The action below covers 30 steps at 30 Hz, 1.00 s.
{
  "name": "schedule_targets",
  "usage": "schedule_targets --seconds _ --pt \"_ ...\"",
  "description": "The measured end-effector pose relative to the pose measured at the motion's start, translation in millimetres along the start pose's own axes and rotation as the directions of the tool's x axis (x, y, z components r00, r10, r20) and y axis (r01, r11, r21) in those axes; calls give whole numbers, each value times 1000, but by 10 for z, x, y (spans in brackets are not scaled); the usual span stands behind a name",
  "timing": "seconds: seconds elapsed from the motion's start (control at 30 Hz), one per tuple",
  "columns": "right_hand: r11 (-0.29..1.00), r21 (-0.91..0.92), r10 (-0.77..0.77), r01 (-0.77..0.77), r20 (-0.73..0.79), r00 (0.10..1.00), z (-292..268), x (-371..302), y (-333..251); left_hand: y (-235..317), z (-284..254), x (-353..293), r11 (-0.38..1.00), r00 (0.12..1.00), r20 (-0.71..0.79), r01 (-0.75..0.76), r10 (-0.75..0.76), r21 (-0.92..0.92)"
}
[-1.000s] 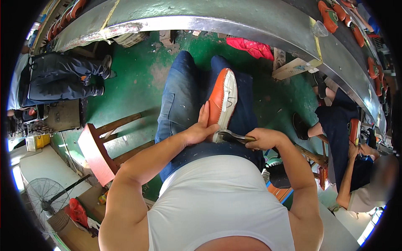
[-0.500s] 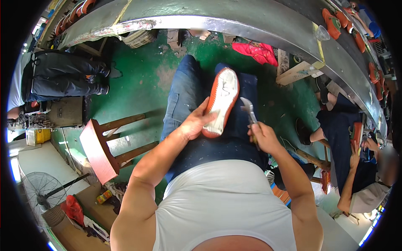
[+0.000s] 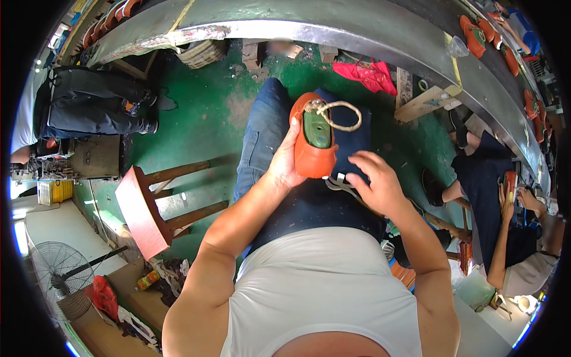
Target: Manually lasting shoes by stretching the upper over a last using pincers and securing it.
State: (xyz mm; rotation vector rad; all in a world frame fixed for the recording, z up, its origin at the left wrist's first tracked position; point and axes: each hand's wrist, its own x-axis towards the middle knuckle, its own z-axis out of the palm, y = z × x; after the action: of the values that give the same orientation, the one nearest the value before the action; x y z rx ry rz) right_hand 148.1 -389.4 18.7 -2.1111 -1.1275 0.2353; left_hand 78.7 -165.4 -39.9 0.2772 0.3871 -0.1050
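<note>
My left hand point(image 3: 286, 159) grips an orange shoe upper point(image 3: 315, 163) stretched over a green shoe last point(image 3: 317, 130), held above my lap with the opening facing up. A loop of pale cord point(image 3: 351, 127) is attached to the top of the last and hangs out to the right. My right hand point(image 3: 376, 183) is open beside the shoe, fingers apart, touching neither shoe nor cord. Just below the shoe, a hammer point(image 3: 341, 184) lies on my dark apron; its handle is partly hidden by my right hand.
A long dark workbench point(image 3: 309, 27) curves across the front, with orange shoes point(image 3: 474, 37) on it. A red-topped wooden stool point(image 3: 141, 211) stands left, near a fan point(image 3: 56, 278). One person stands at left; another sits at right holding a shoe. A pink cloth point(image 3: 367, 76) lies under the bench.
The shoe has been turned over from its pale sole side to its opening, still in my left hand. My right hand has let go of the hammer, which now lies on my lap.
</note>
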Motion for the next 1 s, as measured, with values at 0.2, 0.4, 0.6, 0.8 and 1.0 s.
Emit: schedule_targets --seconds 0.2,0.4,0.6,0.8,1.0 --pt "960 258 92 -108 74 993 39 157 -106 11 17 -36 999 998 54 -30 29 18" --pt "920 392 -21 9 28 999 237 187 12 100 -58 -21 989 974 216 -91 65 114" --pt "274 962 279 -18 -62 958 806 790 182 -32 40 163 951 993 -27 -103 116 292" --pt "-122 840 477 -528 516 711 1128 958 690 -87 -342 603 856 889 -352 -80 294 511" --pt "35 840 564 -541 431 704 1406 956 672 55 -398 501 875 944 -329 146 16 462"
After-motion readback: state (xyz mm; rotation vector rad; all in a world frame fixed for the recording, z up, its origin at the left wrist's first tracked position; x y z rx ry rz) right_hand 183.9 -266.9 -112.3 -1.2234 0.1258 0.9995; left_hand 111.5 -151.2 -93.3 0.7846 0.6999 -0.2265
